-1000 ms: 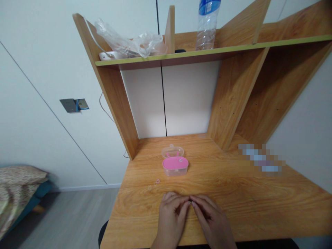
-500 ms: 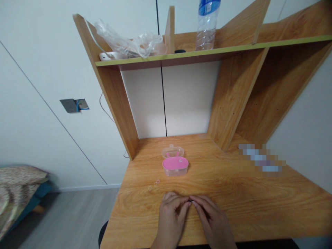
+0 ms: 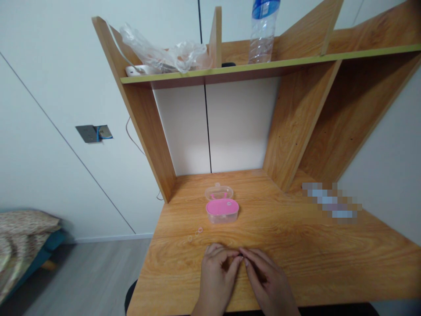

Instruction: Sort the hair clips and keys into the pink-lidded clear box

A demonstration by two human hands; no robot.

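Observation:
My left hand (image 3: pixel 217 276) and my right hand (image 3: pixel 267 281) rest on the wooden desk (image 3: pixel 296 245) near its front edge, fingertips meeting. Both pinch something tiny between them that I cannot make out. Just beyond the hands stands a small open plastic box with a pink inside (image 3: pixel 222 210), its clear lid (image 3: pixel 219 192) tipped back. A few small clear rings (image 3: pixel 196 234) lie on the desk to the left of the hands.
A shelf (image 3: pixel 263 68) above the desk carries a crumpled plastic bag (image 3: pixel 164 50) and a clear water bottle (image 3: pixel 262 30). Wooden side panels close in the desk at left and right. A blurred patch (image 3: pixel 330 204) lies at right. Floor and bedding show at left.
Almost nothing differs; my fingertips have shifted very slightly where they meet, and the box and rings have stayed put.

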